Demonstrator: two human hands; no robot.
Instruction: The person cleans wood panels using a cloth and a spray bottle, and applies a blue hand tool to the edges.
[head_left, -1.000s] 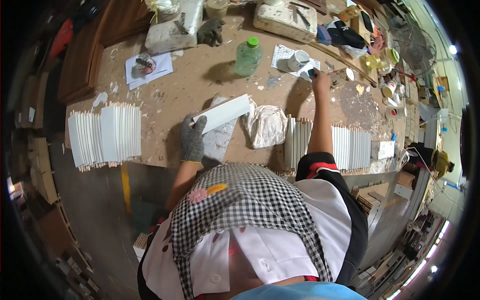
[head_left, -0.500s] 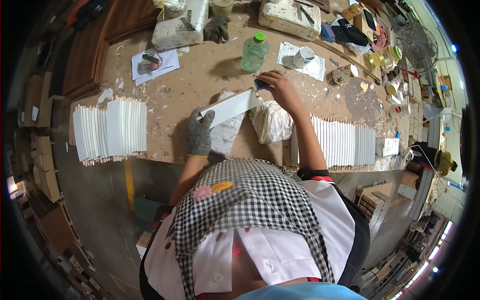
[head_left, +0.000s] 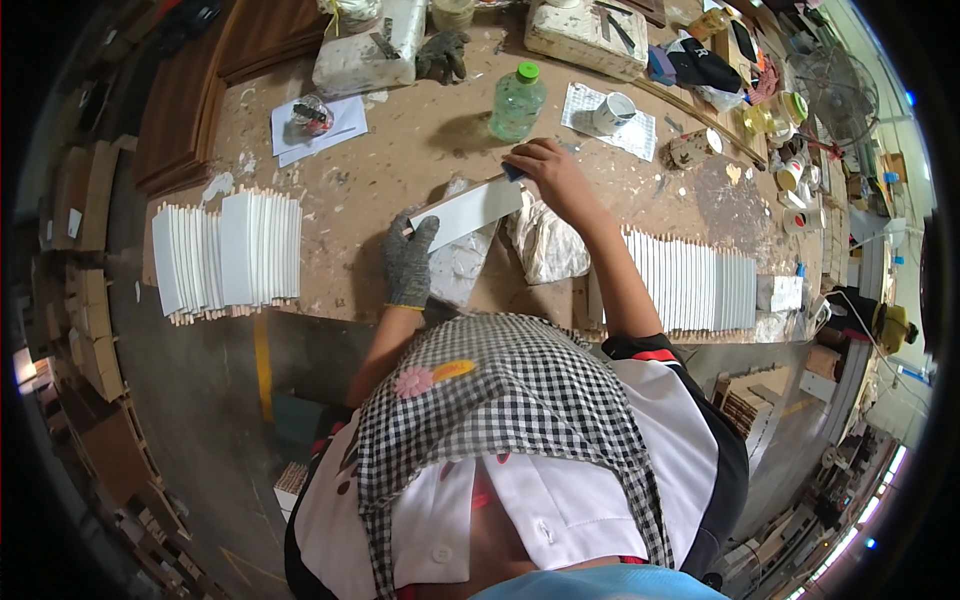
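A grey knitted glove covers my left hand point(head_left: 408, 262), which is closed round the near left end of a white-painted wooden slat point(head_left: 468, 215). The slat slants up to the right over a whitish, paint-marked block point(head_left: 462, 262). At its far right end, my bare right hand point(head_left: 556, 180) pinches a small dark blue pad point(head_left: 513, 172), perhaps sandpaper, against the slat's upper edge. My fingers hide most of the pad. Beside the block, under my right forearm, lies a crumpled white cloth point(head_left: 545, 243).
White slats stand in a row at the left point(head_left: 228, 255), and another row point(head_left: 692, 282) is at the right. Beyond my hands are a green-capped bottle point(head_left: 518, 102), a white cup point(head_left: 613, 113) on paper, and a dark glove point(head_left: 442, 57). A fan point(head_left: 835, 88) stands far right.
My right hand has drawn the blue pad from just past the slat's far end back onto its edge. My left hand keeps its grip. The whole view has shifted slightly.
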